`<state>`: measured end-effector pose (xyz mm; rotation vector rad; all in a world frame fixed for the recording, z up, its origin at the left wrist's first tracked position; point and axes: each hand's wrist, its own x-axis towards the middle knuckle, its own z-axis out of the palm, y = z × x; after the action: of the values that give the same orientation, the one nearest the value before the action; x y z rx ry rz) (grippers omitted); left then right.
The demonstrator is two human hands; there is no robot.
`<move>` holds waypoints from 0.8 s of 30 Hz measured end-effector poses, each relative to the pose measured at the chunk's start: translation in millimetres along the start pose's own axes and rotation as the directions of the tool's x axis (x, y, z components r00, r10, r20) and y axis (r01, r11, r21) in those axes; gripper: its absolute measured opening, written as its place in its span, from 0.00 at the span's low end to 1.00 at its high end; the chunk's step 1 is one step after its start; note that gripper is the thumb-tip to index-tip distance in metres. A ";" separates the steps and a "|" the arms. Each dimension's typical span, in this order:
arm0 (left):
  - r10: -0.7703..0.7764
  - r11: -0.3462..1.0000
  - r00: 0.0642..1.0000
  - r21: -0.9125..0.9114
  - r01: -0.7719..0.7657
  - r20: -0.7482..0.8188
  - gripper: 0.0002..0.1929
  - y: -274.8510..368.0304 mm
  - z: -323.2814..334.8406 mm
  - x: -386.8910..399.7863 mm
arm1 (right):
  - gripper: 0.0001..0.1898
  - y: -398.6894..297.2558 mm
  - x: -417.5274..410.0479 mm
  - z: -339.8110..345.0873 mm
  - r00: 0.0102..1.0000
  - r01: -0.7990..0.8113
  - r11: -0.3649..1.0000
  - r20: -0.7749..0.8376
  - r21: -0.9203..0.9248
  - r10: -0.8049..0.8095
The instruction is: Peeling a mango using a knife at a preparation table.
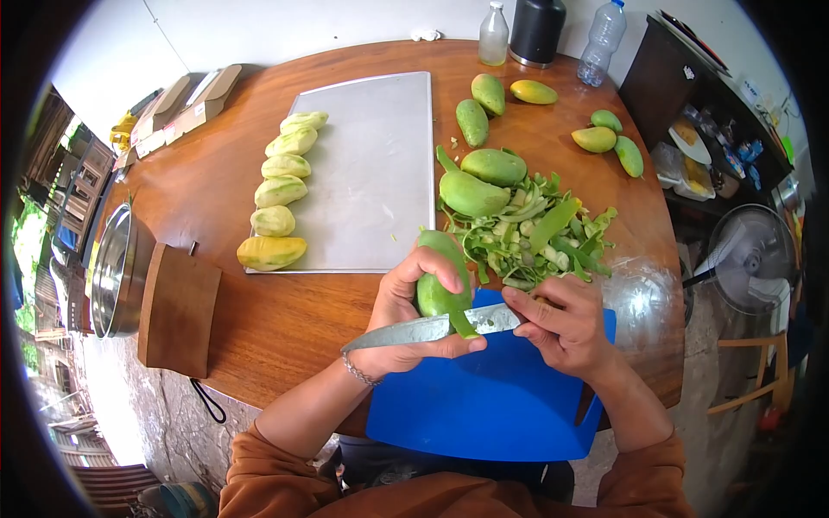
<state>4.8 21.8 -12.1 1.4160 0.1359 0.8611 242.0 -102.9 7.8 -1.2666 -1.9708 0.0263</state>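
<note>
A green mango [443,275] rests in my left hand [408,304], its skin mostly on. My right hand [563,324] grips the handle of a kitchen knife [395,335], whose blade lies across the near end of the fruit. From the blade hangs a short strip of green peel [462,326], just above my left thumb. Below both hands lies a blue plastic cutting board [479,408]. Beyond my right hand is a heap of mango peelings [537,233], with unpeeled green mangoes [474,193] at its far left side.
Several peeled mangoes [280,166] line the left edge of a grey tray [375,168]. Whole mangoes [471,122] sit at the back right, near a glass bottle [494,35] and a plastic bottle [601,45]. Leftward stand a wooden block [178,311] and a steel bowl [120,272].
</note>
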 end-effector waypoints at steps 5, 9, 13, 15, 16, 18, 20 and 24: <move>0.026 0.999 1.000 -0.020 -0.025 0.017 0.32 -4.3 -1.0 -0.5 | 0.23 0.9 -0.3 0.3 1.000 0.005 1.000 0.004 -0.014 -0.005; 0.034 0.999 0.999 -0.023 -0.034 0.027 0.30 -4.8 -0.5 -0.2 | 0.23 -1.0 1.1 -1.2 1.000 0.006 1.000 -0.001 -0.029 -0.006; 0.004 0.999 1.000 -0.052 -0.005 -0.026 0.28 -3.4 5.6 -2.1 | 0.23 -2.7 2.9 -2.8 1.000 0.002 0.998 0.008 -0.060 -0.001; -0.030 0.995 0.998 -0.092 0.024 -0.060 0.27 -3.1 4.5 -2.7 | 0.23 -1.8 2.9 -3.9 1.000 0.004 0.998 0.010 -0.055 -0.004; -0.016 1.000 1.000 0.006 0.016 -0.001 0.34 -3.8 -1.0 -2.6 | 0.23 -1.2 2.7 -4.2 1.000 0.006 0.999 0.012 -0.049 -0.006; -0.009 0.995 0.998 0.099 0.003 0.062 0.42 1.6 3.1 0.3 | 0.23 1.8 1.0 -2.6 1.000 -0.001 1.000 0.001 -0.029 0.001; -0.226 0.929 0.967 -0.325 0.179 -0.115 0.63 24.9 20.6 6.3 | 0.23 3.9 1.0 -2.9 1.000 -0.005 1.000 -0.015 -0.003 0.004; -0.214 0.957 0.972 -0.220 0.189 -0.095 0.75 16.5 6.5 4.7 | 0.22 5.6 0.5 -2.4 1.000 -0.027 0.999 0.015 0.040 0.027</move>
<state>4.5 18.0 5.9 1.1325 0.2675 0.7654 247.7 -100.6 7.5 -1.2699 -1.9558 0.0883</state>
